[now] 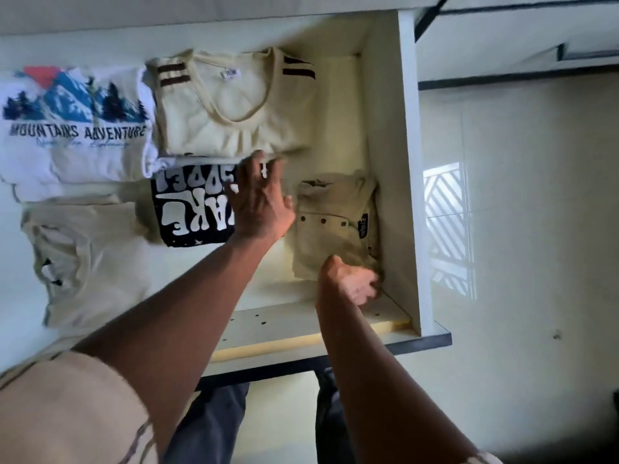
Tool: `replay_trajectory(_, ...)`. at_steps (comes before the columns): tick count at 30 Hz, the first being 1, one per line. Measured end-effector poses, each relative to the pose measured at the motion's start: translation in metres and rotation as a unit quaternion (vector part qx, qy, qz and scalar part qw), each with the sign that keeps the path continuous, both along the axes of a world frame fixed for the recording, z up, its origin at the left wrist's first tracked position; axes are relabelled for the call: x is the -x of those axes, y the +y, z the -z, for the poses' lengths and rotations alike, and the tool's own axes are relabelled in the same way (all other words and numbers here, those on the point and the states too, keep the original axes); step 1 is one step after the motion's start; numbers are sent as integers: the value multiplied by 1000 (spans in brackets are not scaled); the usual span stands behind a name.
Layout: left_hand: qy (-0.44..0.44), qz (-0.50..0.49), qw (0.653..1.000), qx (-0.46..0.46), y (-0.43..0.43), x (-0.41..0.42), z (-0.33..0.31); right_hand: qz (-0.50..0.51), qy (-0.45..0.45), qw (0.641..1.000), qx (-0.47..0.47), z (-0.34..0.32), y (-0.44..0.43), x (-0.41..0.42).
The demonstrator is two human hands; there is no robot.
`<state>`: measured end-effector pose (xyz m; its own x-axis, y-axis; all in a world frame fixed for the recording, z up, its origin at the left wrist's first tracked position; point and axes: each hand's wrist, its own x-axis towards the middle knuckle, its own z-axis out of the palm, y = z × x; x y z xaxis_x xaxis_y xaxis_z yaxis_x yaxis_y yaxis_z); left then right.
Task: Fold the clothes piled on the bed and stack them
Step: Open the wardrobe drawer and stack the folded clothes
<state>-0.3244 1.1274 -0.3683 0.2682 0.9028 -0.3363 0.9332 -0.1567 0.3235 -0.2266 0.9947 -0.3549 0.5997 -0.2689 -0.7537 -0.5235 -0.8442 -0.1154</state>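
Folded clothes lie on a white bed. My left hand rests with spread fingers on a black shirt with white letters, its fingertips at the lower edge of a cream shirt with dark sleeve stripes. My right hand curls its fingers on the near edge of a folded beige buttoned shirt by the bed's right side. A white "Mountains Adventure" shirt sits at the far left. Below it lies a cream garment.
A white side board walls the bed on the right, with a dark frame edge at the near corner. Beyond it is a pale tiled floor with a sunlit patch. My dark trouser legs stand at the bed's near edge.
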Motion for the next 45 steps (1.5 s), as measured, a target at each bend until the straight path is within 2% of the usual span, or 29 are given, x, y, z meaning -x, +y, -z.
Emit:
replay_trajectory(1, 36, -28, 999, 17, 7, 20, 2, -140, -37, 989, 32, 0, 8, -3)
replay_trajectory(3, 105, -45, 990, 81, 15, 53, 7, -388, -68, 919, 8, -5, 10, -7)
replay_trajectory(5, 142, -24, 979, 147, 12, 81, 12, -550, -1, 835, -12, 10, 9, -6)
replay_trajectory(6, 143, -8, 976, 163, 6, 92, 15, -583, 39, 811, -9, 9, 16, -4)
replay_trajectory(9, 122, 15, 980, 158, -31, 112, 20, -611, 82, 787, 0, 7, 32, -4)
replay_trajectory(12, 125, 10, 981, 149, -69, 119, 23, -608, 50, 792, 0, 6, 33, -3)
replay_trajectory(16, 119, -4, 982, 144, -77, 119, 24, -599, 48, 800, 1, 2, 38, 2)
replay_trajectory(18, 87, -48, 985, 141, -73, 118, 16, -621, 21, 783, -29, -4, 35, 7)
replay_trajectory(20, 16, -147, 984, 102, -78, 118, -2, -676, 4, 729, -110, -11, 31, 14)
replay_trajectory(22, -66, -233, 969, 40, -95, 119, -29, -723, 43, 662, -191, -26, 28, 22)
replay_trajectory(24, -93, -250, 964, 20, -123, 129, -61, -787, 118, 565, -215, -43, 24, 36)
replay_trajectory(26, -69, -204, 975, 48, -155, 149, -86, -847, 192, 460, -188, -58, 15, 53)
replay_trajectory(28, -33, -118, 990, 70, -187, 167, -98, -887, 232, 368, -156, -65, 3, 67)
replay_trajectory(30, -9, -51, 994, 94, -216, 187, -103, -928, 221, 270, -127, -62, -11, 85)
replay_trajectory(31, 3, -22, 995, 102, -227, 194, -100, -943, 200, 238, -121, -60, -15, 90)
replay_trajectory(33, 28, 27, 995, 93, -235, 203, -90, -953, 162, 224, -122, -56, -16, 94)
replay_trajectory(39, 0, 49, 997, 55, -222, 213, -70, -956, 118, 239, -121, -55, -15, 91)
replay_trajectory(43, -50, 19, 998, 41, -211, 216, -66, -947, 55, 272, -158, -61, -18, 86)
replay_trajectory(45, -5, -9, 1000, -9, -201, 216, -68, -934, -22, 288, -209, -62, -22, 82)
